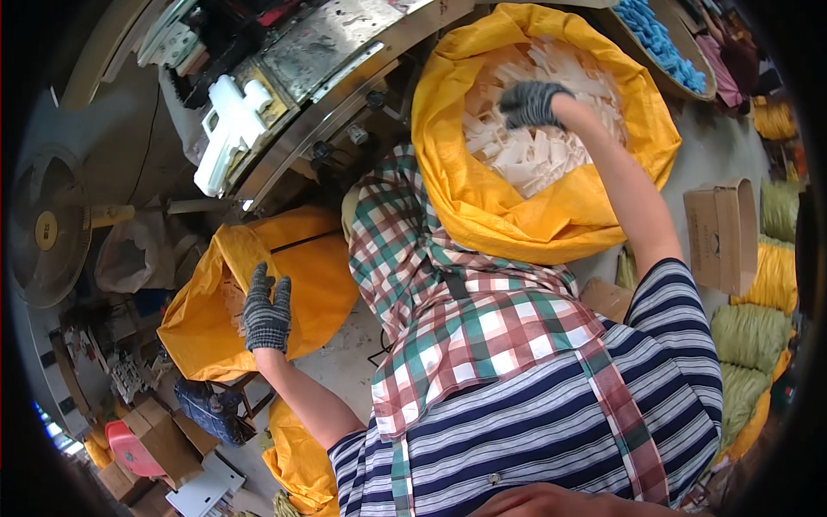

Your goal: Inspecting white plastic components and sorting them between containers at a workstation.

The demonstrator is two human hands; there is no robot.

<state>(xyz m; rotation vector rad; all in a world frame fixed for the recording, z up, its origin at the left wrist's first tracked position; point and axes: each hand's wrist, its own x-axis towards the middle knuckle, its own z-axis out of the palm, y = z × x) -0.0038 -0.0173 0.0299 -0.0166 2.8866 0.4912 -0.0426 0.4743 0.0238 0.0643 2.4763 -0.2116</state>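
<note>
My right hand [536, 105], in a grey knitted glove, is over white plastic pieces [543, 159] that fill a large yellow woven bag [543, 228]. Motion blurs its fingers, and I cannot make out whether they hold a piece. At the left, my left hand [268, 317] wears a matching striped glove. Its fingers are spread with nothing between them, in front of a second orange-yellow bag [323, 267], whose contents are mostly hidden. A white gun-shaped plastic part [233, 129] lies on the edge of the metal workbench [336, 39], above my left hand.
A standing fan [47, 228] is at the far left. Blue pieces [659, 43] fill a container at the upper right. A cardboard box [719, 237] and several green and yellow sacks [749, 336] line the right side. More boxes [164, 439] stand at the lower left.
</note>
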